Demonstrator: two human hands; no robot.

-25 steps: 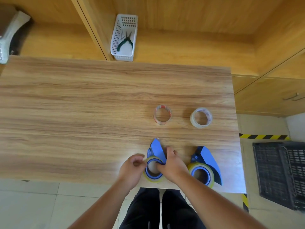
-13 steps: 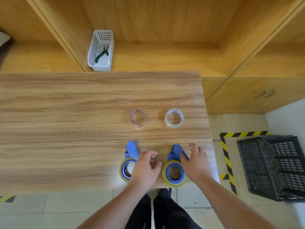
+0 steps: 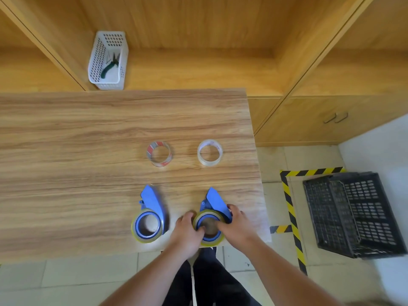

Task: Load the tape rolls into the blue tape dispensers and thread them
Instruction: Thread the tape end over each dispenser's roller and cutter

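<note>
Both hands [image 3: 187, 230] now grip one dispenser [image 3: 212, 217] (of two).

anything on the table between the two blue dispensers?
Nothing: head view shows bare wood between the left dispenser and the right dispenser, apart from the left hand.

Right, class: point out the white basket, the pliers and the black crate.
white basket [image 3: 96, 62], head view, on its left wall.
pliers [image 3: 109, 66], head view, on the green handle.
black crate [image 3: 326, 217], head view, on its left wall.
</note>
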